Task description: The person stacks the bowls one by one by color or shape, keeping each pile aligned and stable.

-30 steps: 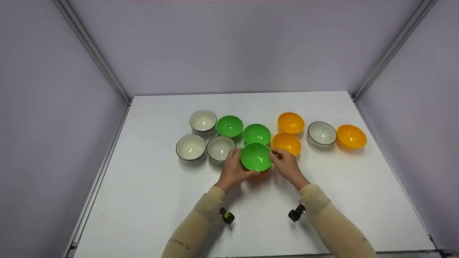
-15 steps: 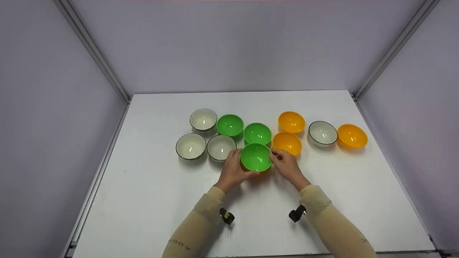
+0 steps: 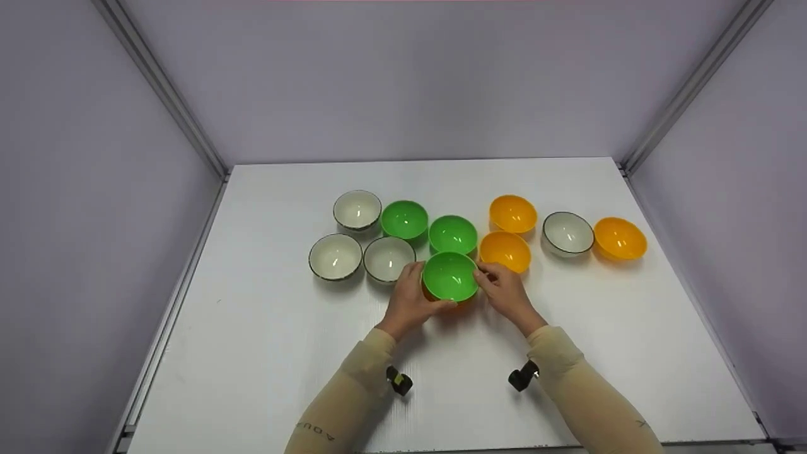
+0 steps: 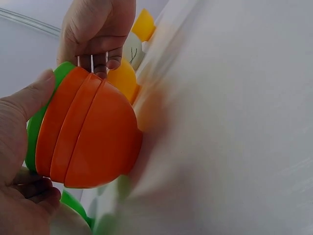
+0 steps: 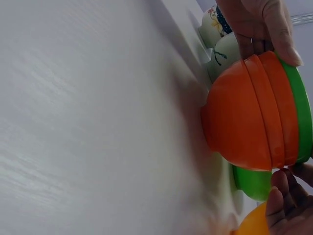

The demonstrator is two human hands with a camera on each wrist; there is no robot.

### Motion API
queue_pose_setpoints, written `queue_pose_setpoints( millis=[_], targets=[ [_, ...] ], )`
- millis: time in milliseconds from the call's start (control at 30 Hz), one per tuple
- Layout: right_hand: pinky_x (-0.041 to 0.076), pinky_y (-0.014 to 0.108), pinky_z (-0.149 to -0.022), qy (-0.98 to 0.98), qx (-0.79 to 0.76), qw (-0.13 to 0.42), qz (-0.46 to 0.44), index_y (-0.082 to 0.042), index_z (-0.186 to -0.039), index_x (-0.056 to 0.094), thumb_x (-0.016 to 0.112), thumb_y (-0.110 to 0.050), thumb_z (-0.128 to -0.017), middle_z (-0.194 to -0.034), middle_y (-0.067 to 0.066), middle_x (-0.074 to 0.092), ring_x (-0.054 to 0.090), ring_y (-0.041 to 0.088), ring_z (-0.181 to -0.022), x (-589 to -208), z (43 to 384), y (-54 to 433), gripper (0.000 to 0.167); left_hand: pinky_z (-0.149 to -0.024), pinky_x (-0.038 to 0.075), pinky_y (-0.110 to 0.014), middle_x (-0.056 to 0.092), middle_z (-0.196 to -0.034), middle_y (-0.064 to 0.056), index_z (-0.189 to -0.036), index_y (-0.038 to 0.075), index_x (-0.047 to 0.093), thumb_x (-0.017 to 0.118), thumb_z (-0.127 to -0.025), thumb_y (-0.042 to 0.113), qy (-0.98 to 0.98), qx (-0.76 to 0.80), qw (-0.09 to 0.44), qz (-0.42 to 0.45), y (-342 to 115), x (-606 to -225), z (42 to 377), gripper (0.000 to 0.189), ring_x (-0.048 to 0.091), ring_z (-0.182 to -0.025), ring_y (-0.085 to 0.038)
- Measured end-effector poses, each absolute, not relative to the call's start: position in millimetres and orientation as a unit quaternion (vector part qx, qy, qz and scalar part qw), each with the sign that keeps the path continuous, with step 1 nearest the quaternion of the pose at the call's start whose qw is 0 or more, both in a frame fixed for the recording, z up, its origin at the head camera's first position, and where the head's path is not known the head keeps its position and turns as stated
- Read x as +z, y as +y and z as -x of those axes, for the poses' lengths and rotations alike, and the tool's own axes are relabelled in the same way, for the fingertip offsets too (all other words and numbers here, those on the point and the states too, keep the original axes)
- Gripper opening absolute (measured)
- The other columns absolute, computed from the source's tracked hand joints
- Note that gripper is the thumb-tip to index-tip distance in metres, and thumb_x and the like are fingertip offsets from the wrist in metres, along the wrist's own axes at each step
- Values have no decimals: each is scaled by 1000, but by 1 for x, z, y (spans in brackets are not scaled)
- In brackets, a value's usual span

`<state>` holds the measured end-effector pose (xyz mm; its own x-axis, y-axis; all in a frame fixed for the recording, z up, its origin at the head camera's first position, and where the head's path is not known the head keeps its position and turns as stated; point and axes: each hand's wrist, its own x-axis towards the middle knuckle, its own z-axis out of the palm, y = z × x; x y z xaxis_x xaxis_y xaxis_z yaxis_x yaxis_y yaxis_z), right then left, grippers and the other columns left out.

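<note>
Stack (image 5: pixel 244 115): green bowl (image 3: pixel 450 277) on orange bowls (image 4: pixel 107 132), same spot as earlier.
Left grip (image 3: pixel 408 302): clamped round stack.
Right grip (image 3: pixel 504 290): pinching its rim.

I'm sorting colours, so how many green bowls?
3: one green bowl atop the orange bowls, a second just behind it, a third farther back-left. Nested ones may be hidden.

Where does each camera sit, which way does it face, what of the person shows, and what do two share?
Head: worn on the head, facing forward and down over the table and bowls; shows left grip, right grip and sleeves.
Left wrist: on that wrist, facing across the stack; left grip nearer, right grip beyond.
Right wrist: on that wrist, facing oppositely across the stack; right grip low, left grip above.
Shared: both wrist views show the stack's orange sides, mostly hidden from the head.
</note>
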<state>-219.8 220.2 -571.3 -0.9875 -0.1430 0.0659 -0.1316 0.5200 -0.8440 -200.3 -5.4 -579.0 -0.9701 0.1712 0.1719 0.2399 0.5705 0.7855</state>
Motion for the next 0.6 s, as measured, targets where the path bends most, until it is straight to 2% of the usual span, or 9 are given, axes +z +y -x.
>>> queue_pose_setpoints(
  millis=[600],
  targets=[
    [53,35,-79,877,-474,7,81,1,-124,61,57,-25,-98,-103,10,66,60,21,-91,-572,221,221,37,-107,36,-38,46,-136,-10,-140,0,43,82,-60,62,-890,-440,34,118,-6,-581,200,108,48,-123,-24]
  ],
)
